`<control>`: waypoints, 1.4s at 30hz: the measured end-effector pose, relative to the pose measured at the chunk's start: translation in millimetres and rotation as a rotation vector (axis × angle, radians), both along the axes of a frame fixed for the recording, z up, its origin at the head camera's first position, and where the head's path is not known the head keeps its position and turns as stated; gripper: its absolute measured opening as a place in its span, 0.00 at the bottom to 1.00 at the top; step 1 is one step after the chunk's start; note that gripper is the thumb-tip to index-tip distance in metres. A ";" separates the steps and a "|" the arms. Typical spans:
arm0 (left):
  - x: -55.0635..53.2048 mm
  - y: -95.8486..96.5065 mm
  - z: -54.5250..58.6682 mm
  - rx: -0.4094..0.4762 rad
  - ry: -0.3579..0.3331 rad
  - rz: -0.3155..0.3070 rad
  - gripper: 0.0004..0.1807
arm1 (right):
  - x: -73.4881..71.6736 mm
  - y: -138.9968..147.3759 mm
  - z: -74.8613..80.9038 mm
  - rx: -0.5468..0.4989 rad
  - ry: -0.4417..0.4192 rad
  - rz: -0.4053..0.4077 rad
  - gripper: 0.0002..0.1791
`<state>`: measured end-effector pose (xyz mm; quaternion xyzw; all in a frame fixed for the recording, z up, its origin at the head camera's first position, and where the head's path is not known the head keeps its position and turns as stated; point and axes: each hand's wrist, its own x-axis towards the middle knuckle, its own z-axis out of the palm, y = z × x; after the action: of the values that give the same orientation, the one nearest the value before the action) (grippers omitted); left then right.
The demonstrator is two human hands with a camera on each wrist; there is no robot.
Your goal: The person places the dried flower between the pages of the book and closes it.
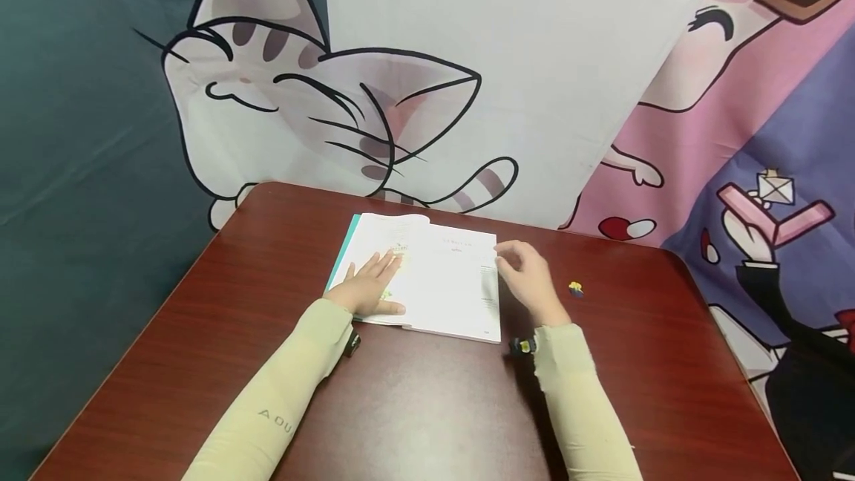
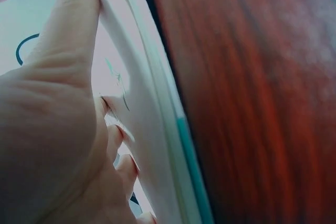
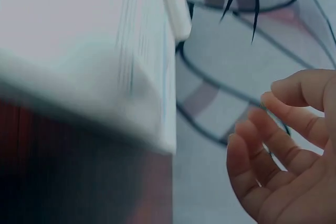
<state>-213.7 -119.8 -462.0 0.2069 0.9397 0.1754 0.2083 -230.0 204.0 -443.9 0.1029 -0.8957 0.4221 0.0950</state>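
An open book [image 1: 450, 280] with white pages and a teal cover edge lies on the table. My left hand [image 1: 370, 286] rests on its left page, fingers spread and straight. In the left wrist view, that hand [image 2: 58, 114] presses along the page [image 2: 139, 77], with the thumb pointing up. Beside the book's upper right edge is my right hand [image 1: 528, 277], its fingers loosely bent. The right wrist view shows this hand [image 3: 294, 150] with nothing between thumb and fingers, apart from the blurred book [image 3: 89, 61].
The dark red wooden table [image 1: 414, 407] spreads around the book. To the right of my right hand lies a small yellow and blue object [image 1: 576, 289]. A cloth backdrop [image 1: 534, 36] with a cartoon cat hangs behind the table's far edge.
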 end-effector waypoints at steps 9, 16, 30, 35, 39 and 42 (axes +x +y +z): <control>-0.6 1.7 -4.6 -0.012 -0.013 0.014 0.58 | -9.8 68.7 -8.9 -0.004 -0.036 -0.149 0.11; 0.4 2.3 -3.0 -0.004 -0.017 0.019 0.57 | -13.5 108.9 -10.6 0.055 -0.097 -0.210 0.13; -0.1 3.2 -3.4 -0.006 -0.006 0.022 0.58 | -11.8 152.5 -16.7 0.202 -0.339 -0.229 0.18; 0.5 1.2 -1.5 -0.006 -0.007 0.024 0.57 | -11.3 153.7 -15.8 0.250 -0.387 -0.180 0.17; 0.6 0.7 -0.2 -0.003 -0.007 0.024 0.58 | -12.3 153.8 -14.3 0.276 -0.387 -0.169 0.16; 0.2 0.7 -1.0 0.001 -0.004 0.022 0.58 | -13.4 154.8 -13.5 0.295 -0.386 -0.154 0.14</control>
<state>-213.5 -119.1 -463.1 0.1961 0.9414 0.1787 0.2083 -243.5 358.9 -457.4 -0.0352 -0.9543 0.2901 -0.0618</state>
